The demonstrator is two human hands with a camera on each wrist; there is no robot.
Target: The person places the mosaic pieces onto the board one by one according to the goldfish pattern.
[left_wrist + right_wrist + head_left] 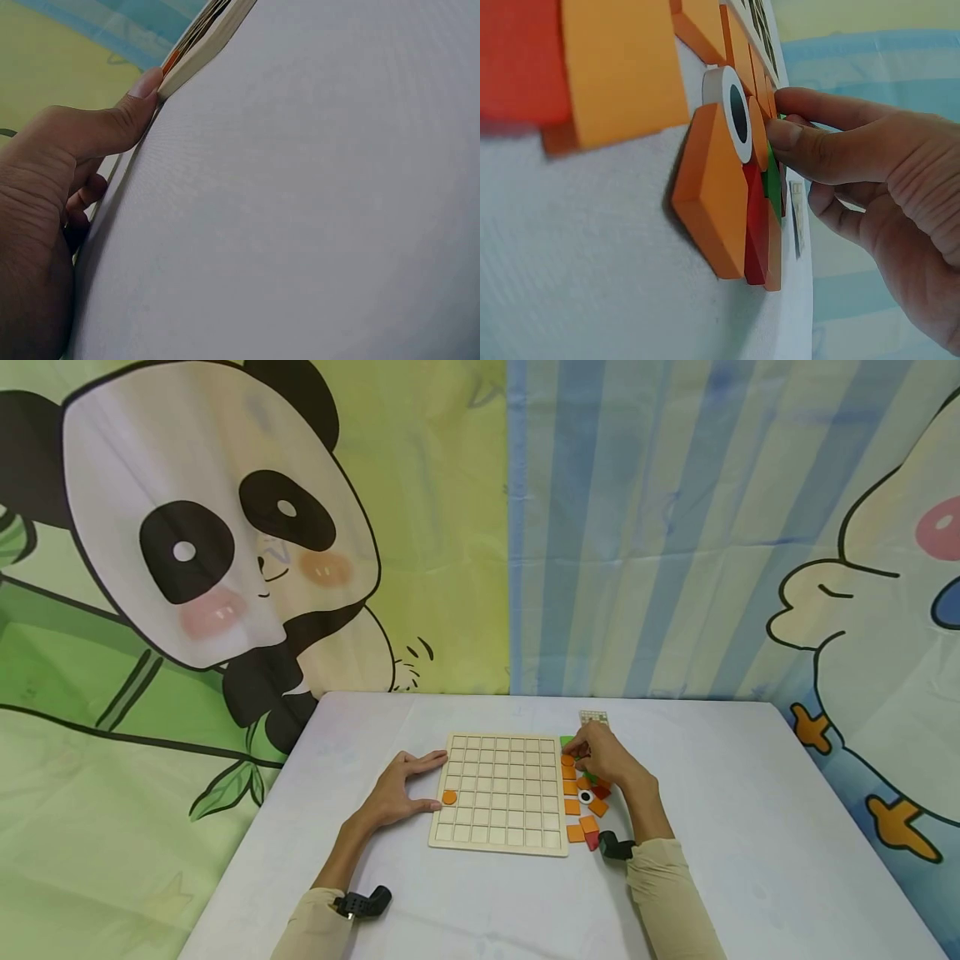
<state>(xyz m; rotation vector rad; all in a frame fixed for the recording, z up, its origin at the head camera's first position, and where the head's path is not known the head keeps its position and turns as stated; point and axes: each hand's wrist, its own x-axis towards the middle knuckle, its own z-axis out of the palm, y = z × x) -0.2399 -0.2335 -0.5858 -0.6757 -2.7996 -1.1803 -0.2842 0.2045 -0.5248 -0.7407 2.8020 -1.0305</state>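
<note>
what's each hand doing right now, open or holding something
Left hand: open, touching the board.
Right hand: among the pieces; whether it holds one cannot be told.

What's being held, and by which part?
The left hand rests against the left edge of the board without gripping it; whether the right hand pinches anything cannot be told.

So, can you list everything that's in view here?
cartoon backdrop: 1, mostly green and blue, at the back
table: 1, white, in front
board: 1, pale wood, on the table
board piece: 1, orange, board's left column
loose pieces: ten or more, orange, red, green, right of board
eye disc: 1, black and white, among loose pieces
card: 1, pale, by table's far edge
cameras: 2, black, one per side
sleeves: 2, beige, one per side
left grip: 1, bare, touching board's left edge
right grip: 1, bare, at the loose pieces
</note>
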